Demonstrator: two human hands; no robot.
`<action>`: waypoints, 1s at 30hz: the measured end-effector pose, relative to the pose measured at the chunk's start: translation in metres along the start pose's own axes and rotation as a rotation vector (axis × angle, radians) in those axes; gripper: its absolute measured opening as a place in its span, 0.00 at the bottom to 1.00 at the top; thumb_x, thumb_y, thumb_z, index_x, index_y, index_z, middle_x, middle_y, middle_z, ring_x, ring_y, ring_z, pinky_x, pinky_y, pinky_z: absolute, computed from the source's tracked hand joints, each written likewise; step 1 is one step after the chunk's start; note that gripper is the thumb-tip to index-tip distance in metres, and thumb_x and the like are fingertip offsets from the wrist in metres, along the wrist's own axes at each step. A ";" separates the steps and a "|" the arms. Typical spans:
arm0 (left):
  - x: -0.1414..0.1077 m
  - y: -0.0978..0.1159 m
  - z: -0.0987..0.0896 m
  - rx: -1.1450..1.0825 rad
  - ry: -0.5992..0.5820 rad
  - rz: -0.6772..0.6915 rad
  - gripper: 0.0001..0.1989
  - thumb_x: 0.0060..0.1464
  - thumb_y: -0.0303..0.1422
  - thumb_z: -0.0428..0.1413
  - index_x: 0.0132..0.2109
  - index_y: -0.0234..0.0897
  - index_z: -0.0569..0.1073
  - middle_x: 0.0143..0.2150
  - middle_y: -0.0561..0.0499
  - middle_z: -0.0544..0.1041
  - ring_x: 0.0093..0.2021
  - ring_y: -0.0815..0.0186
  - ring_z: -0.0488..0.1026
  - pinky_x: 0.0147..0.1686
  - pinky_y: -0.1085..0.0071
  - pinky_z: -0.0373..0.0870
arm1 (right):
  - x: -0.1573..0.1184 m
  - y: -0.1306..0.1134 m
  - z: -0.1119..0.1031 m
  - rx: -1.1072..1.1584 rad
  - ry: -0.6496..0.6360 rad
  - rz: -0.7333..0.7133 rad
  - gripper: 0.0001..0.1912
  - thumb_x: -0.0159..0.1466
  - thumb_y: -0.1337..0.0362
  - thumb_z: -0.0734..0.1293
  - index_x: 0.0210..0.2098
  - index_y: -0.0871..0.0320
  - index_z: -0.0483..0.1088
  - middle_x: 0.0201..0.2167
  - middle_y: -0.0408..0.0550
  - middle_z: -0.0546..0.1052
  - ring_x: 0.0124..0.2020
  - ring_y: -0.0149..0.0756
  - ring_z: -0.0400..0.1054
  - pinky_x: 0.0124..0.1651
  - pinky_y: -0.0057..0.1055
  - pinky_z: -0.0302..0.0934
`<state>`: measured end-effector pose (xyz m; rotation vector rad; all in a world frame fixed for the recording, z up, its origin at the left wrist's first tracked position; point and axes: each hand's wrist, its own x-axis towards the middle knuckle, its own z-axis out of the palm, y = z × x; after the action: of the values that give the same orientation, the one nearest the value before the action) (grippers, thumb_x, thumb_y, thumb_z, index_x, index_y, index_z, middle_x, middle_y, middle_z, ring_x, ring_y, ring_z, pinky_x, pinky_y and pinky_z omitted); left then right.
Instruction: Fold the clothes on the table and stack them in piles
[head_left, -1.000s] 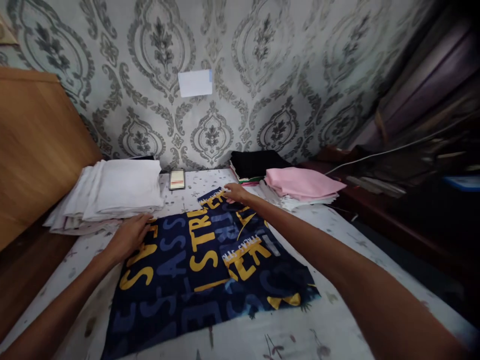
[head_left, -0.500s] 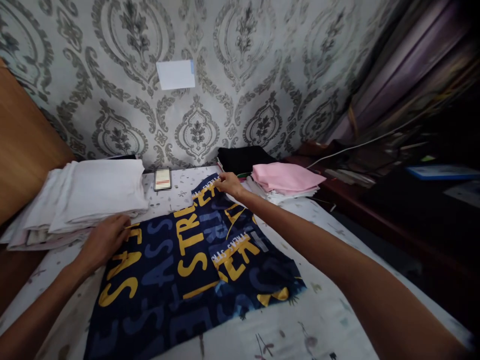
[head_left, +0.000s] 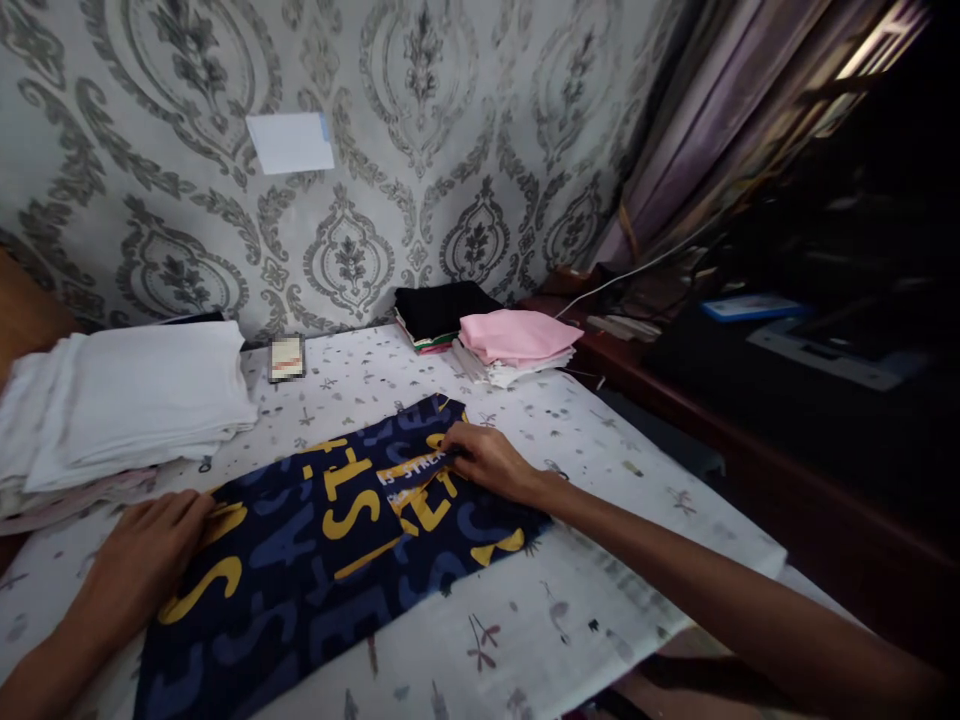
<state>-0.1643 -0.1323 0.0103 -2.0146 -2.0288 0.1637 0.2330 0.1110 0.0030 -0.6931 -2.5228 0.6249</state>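
pinching navy lettered cloth [head_left: 300, 570] near its right end with closed right hand [head_left: 491, 462]; resting left hand [head_left: 150, 545] on its left edge, likely to anchor it. can't tell left grip's closure. laid on patterned white sheet [head_left: 622, 440], apart from white stack [head_left: 150, 395], probably for room.

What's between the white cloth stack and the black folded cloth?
A small dark-edged rectangular item on the patterned sheet, nearer the white cloth stack than the black folded cloth; head view.
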 end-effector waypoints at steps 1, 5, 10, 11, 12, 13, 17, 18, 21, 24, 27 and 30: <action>0.000 -0.002 0.003 0.017 -0.003 0.012 0.19 0.60 0.29 0.41 0.46 0.38 0.75 0.45 0.43 0.79 0.45 0.53 0.75 0.44 0.59 0.66 | -0.003 -0.001 0.001 -0.018 -0.004 -0.008 0.13 0.55 0.78 0.63 0.36 0.56 0.71 0.35 0.44 0.75 0.34 0.33 0.69 0.38 0.28 0.61; 0.000 -0.008 0.008 0.017 -0.004 0.029 0.19 0.60 0.29 0.42 0.48 0.38 0.76 0.44 0.44 0.80 0.44 0.53 0.75 0.43 0.58 0.66 | -0.008 -0.006 0.001 -0.095 -0.012 -0.044 0.13 0.58 0.77 0.63 0.39 0.56 0.71 0.36 0.45 0.75 0.34 0.33 0.70 0.38 0.28 0.62; 0.000 -0.002 0.004 -0.040 0.044 -0.019 0.18 0.60 0.32 0.41 0.42 0.40 0.76 0.40 0.45 0.80 0.42 0.54 0.76 0.41 0.58 0.67 | -0.010 -0.004 -0.001 -0.172 -0.023 -0.040 0.13 0.60 0.76 0.62 0.40 0.56 0.72 0.38 0.46 0.76 0.37 0.34 0.71 0.40 0.29 0.63; -0.001 0.000 0.002 -0.045 0.064 -0.029 0.18 0.60 0.33 0.40 0.41 0.40 0.75 0.39 0.45 0.80 0.41 0.54 0.76 0.41 0.58 0.68 | -0.010 -0.003 -0.002 -0.180 -0.028 -0.032 0.13 0.60 0.76 0.62 0.40 0.56 0.72 0.38 0.47 0.76 0.37 0.35 0.71 0.40 0.29 0.63; -0.001 0.001 0.001 -0.048 0.082 -0.038 0.18 0.61 0.34 0.40 0.40 0.41 0.75 0.38 0.46 0.80 0.40 0.54 0.76 0.41 0.58 0.68 | -0.011 -0.002 -0.003 -0.185 -0.031 -0.026 0.13 0.60 0.76 0.62 0.40 0.57 0.72 0.38 0.47 0.76 0.37 0.35 0.71 0.40 0.29 0.63; -0.001 0.002 -0.001 -0.049 0.094 -0.044 0.18 0.62 0.35 0.40 0.40 0.41 0.75 0.38 0.46 0.80 0.40 0.54 0.76 0.41 0.58 0.68 | -0.012 -0.002 -0.004 -0.190 -0.033 -0.023 0.14 0.60 0.76 0.61 0.40 0.57 0.72 0.39 0.47 0.76 0.38 0.35 0.72 0.41 0.29 0.63; -0.003 0.004 -0.011 -0.053 0.105 -0.083 0.18 0.64 0.36 0.39 0.41 0.41 0.73 0.39 0.47 0.79 0.42 0.54 0.75 0.43 0.58 0.68 | -0.014 -0.003 -0.007 -0.209 -0.036 -0.028 0.13 0.60 0.75 0.61 0.41 0.56 0.72 0.39 0.47 0.77 0.37 0.34 0.72 0.40 0.29 0.64; -0.003 0.004 -0.013 -0.052 0.110 -0.095 0.18 0.65 0.36 0.38 0.41 0.41 0.73 0.39 0.46 0.79 0.41 0.54 0.74 0.42 0.58 0.68 | -0.014 -0.004 -0.008 -0.225 -0.039 -0.029 0.13 0.61 0.74 0.61 0.41 0.56 0.72 0.40 0.47 0.77 0.37 0.35 0.72 0.40 0.29 0.64; -0.004 0.006 -0.014 -0.061 0.112 -0.106 0.19 0.64 0.35 0.39 0.41 0.40 0.74 0.38 0.45 0.78 0.40 0.55 0.74 0.40 0.60 0.69 | -0.016 -0.006 -0.007 -0.295 -0.065 -0.027 0.12 0.62 0.72 0.61 0.42 0.56 0.72 0.41 0.47 0.77 0.38 0.36 0.73 0.39 0.29 0.65; -0.007 0.010 -0.012 -0.106 0.078 -0.092 0.19 0.64 0.36 0.40 0.41 0.40 0.76 0.38 0.45 0.78 0.39 0.57 0.74 0.40 0.62 0.68 | -0.019 -0.006 -0.006 -0.357 -0.102 -0.023 0.12 0.64 0.70 0.60 0.42 0.55 0.73 0.41 0.47 0.78 0.38 0.36 0.74 0.37 0.29 0.66; -0.013 0.009 -0.016 -0.170 0.044 -0.104 0.20 0.65 0.41 0.42 0.43 0.41 0.77 0.41 0.45 0.79 0.41 0.57 0.75 0.42 0.63 0.69 | -0.023 -0.003 -0.011 -0.391 -0.150 -0.045 0.14 0.63 0.70 0.59 0.42 0.55 0.74 0.42 0.48 0.79 0.38 0.37 0.75 0.36 0.30 0.67; -0.016 0.003 -0.030 -0.271 -0.009 -0.144 0.22 0.63 0.49 0.44 0.44 0.42 0.77 0.42 0.46 0.80 0.43 0.57 0.75 0.44 0.62 0.69 | -0.019 0.004 -0.023 -0.359 -0.236 -0.091 0.19 0.61 0.70 0.59 0.47 0.54 0.75 0.43 0.47 0.79 0.37 0.37 0.75 0.36 0.30 0.67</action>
<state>-0.1530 -0.1514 0.0363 -2.0071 -2.2980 -0.1394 0.2616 0.1101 0.0135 -0.6511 -2.9067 0.2330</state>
